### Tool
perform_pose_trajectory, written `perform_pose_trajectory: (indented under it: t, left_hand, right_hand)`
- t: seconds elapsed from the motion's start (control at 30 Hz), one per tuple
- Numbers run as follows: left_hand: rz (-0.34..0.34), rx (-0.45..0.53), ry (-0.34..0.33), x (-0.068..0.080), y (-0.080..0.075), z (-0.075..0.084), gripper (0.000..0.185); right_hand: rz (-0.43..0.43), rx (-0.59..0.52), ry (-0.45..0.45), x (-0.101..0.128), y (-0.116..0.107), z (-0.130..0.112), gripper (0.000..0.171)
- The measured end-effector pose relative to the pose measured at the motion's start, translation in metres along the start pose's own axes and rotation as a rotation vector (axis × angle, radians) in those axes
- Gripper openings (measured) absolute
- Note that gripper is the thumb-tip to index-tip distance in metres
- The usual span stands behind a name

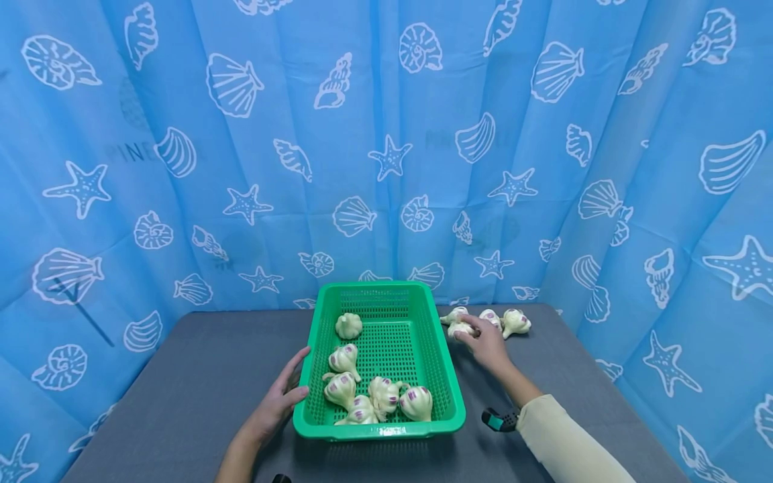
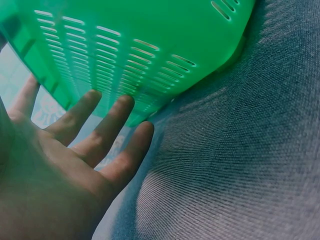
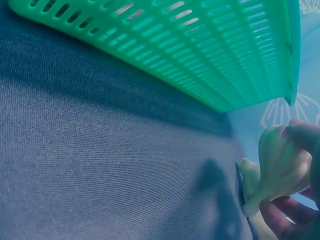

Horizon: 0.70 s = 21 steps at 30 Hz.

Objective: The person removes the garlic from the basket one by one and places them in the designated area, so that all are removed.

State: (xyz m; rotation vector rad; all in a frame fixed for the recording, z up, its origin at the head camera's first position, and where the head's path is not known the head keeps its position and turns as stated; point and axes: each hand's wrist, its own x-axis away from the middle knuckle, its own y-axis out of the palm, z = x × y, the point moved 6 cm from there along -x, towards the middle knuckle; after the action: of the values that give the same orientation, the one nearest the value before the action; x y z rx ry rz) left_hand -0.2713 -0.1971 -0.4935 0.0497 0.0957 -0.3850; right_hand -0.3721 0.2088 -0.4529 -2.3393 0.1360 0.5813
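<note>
A green slotted basket point(image 1: 447, 382) stands mid-table and holds several pale garlic bulbs point(image 1: 374, 392) with purple streaks. My left hand point(image 1: 284, 396) lies flat with straight fingers point(image 2: 107, 127) against the basket's left wall point(image 2: 130, 55). Right of the basket, a small group of garlic bulbs point(image 1: 513, 322) lies on the grey cloth. My right hand point(image 1: 483, 342) has its fingers curled round one bulb point(image 3: 280, 165) there, just above the cloth; another bulb point(image 3: 250, 172) lies behind it.
The table is covered with grey fabric point(image 1: 181, 376). A blue curtain with shell and starfish prints point(image 1: 386, 147) closes off the back and both sides. A wrist-worn camera strap point(image 1: 500, 420) shows on my right forearm.
</note>
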Motion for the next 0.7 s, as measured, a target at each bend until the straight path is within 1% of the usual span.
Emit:
perform_pose_trajectory:
  t: [0.13,0.3,0.4,0.7]
  left_hand:
    - [0.006,-0.009,0.003,0.0,0.0,0.0,0.067]
    - [-0.003,-0.013,0.013,0.0,0.0,0.001,0.067]
    - [-0.009,-0.01,0.017,0.0,0.0,0.001,0.067]
    - [-0.016,-0.008,0.016,0.0,0.0,0.002,0.067]
  right_hand:
    - [-0.012,0.009,0.023,0.001,0.001,0.004,0.045]
    - [-0.024,0.031,0.07,0.001,0.004,0.011,0.049]
    - [-0.018,0.044,0.081,0.001,0.004,0.013,0.05]
    - [-0.027,0.029,0.118,0.002,0.004,0.018,0.055]
